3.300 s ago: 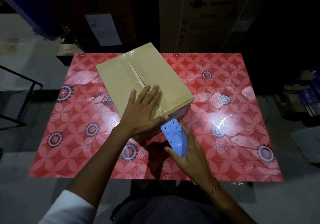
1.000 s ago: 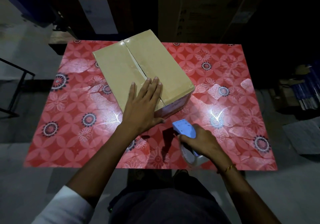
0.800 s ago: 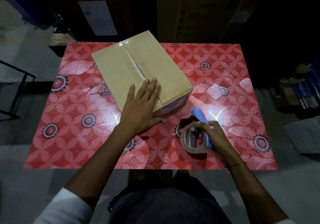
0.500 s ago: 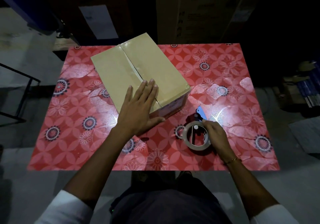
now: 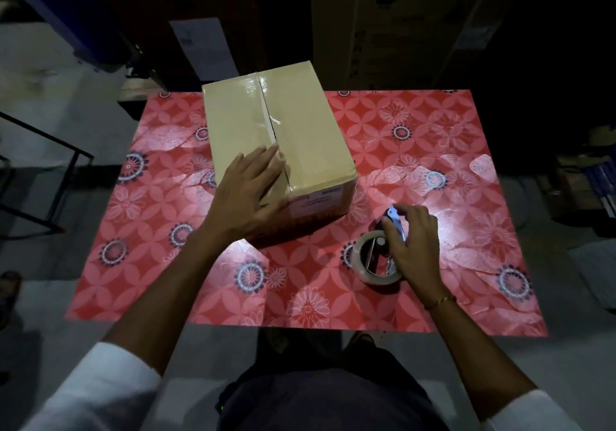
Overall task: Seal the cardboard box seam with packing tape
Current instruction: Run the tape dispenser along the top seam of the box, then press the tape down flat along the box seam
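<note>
Your right hand (image 5: 411, 242) wraps the tape dispenser (image 5: 378, 255) lying on the table (image 5: 466, 150) (roll facing up). Your left hand (image 5: 248, 194) lies flat, fingers spread, on the cardboard box (image 5: 300, 123) at 10 o'clock from the dispenser, beside the seam (image 5: 266, 107).

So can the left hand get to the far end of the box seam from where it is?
Probably yes: the left hand lies flat on the box near the seam, and nothing sits on the lid beyond it.
</note>
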The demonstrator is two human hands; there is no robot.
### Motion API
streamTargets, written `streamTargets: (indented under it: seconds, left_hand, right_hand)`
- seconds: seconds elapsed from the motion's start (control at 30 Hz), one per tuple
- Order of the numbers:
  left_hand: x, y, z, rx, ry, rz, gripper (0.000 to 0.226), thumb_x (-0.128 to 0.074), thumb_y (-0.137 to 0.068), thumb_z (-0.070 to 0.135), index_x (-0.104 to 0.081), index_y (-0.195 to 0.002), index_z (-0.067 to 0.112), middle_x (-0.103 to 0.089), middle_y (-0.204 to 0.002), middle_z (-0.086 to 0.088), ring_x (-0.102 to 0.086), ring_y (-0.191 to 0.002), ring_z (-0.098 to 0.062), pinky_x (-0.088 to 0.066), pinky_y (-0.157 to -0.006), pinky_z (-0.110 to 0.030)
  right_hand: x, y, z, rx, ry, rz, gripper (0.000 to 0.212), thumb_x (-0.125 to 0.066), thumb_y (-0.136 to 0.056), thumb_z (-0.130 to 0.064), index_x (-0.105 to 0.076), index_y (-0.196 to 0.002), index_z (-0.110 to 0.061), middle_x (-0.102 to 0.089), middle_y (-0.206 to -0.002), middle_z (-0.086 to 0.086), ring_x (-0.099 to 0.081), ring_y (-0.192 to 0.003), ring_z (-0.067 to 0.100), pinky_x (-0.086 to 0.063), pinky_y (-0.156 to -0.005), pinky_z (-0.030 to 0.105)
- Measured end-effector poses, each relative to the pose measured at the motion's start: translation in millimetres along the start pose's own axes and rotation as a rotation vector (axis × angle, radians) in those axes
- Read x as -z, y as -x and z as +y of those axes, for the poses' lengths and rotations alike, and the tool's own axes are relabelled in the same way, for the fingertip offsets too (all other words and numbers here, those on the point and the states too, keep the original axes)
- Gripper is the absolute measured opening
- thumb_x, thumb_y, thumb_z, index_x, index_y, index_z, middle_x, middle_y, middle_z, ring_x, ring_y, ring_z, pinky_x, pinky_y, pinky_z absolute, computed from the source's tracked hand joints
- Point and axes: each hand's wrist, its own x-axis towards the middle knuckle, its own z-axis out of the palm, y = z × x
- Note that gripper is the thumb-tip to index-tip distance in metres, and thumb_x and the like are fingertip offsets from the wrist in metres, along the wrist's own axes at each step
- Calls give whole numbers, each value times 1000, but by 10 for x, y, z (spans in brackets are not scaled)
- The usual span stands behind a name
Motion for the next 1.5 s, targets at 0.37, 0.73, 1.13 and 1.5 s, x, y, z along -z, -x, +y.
streamTargets:
  seconds: [0.37, 0.73, 1.13, 1.5]
  left_hand:
    - [-140, 153, 200, 276, -271, -67, 96, -19, -89, 78, -27, -156, 12, -18, -167, -10, -17, -153, -29, -16, -121, -58]
    - [-161, 164, 121, 218, -378, -83, 95, -52, -87, 68, -25, -156, 8, -22, -165, -15, -23, -152, -34, -23, -119, -57]
    - [-114, 160, 151, 208, -409, -123, 104, -72, -77, 53, -24, -156, 6, -21, -165, -16, -22, -151, -35, -24, -119, -57]
    - [-184, 154, 164, 234, -366, -33, 92, -31, -91, 75, -34, -153, 7, -29, -163, -15, -28, -150, -33, -24, -118, -58]
  right_hand:
    - [-219, -603, -1110, 722, 327, -101, 64, -61, -90, -62, -60, -136, -17, -54, -149, 8, -38, -146, 36, -31, -114, 54]
    - [-342, -942, -1023, 871, 633, -209, 76, -76, -78, -50, -47, -143, -21, -48, -154, 8, -43, -141, 36, -35, -104, 49]
    - [-421, -949, -1087, 862, 570, -108, 71, -38, -92, -78, -61, -128, -21, -60, -139, 2, -52, -127, 34, -36, -92, 47]
    - [-343, -993, -1070, 888, 549, -175, 73, -42, -91, -76, -60, -134, -20, -59, -143, 7, -51, -129, 37, -38, -93, 49]
